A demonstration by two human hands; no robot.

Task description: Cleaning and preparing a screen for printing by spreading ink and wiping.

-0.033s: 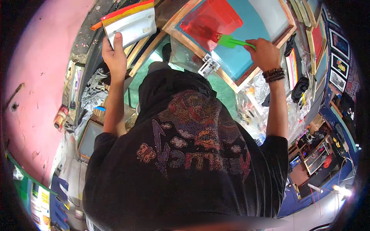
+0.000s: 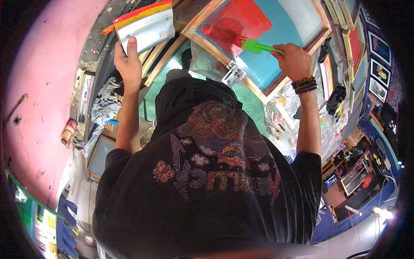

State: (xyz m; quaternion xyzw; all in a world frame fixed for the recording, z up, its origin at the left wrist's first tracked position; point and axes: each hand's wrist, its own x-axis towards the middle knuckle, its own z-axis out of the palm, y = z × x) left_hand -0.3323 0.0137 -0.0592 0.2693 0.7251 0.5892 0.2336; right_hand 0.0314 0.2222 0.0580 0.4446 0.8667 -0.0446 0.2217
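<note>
A wood-framed printing screen with blue-green mesh lies ahead of me to the right, a wide patch of red ink spread over its left part. My right hand grips the handle of a green spatula. The spatula's blade tip meets the right edge of the red ink. Raised on the left, my left hand holds a squeegee with a white-silver body, thumb across its face. A yellow band and a red-coated edge run along the squeegee's top. The fingers behind it are partly hidden.
A metal hinge clamp grips the screen's near frame edge. Crumpled clear plastic lies right of the green glass-like surface. More framed screens stand at the far right. A grey cloth and pink wall are left.
My right hand and the green spatula have shifted very slightly to the left. The left hand and squeegee stay where they were.
</note>
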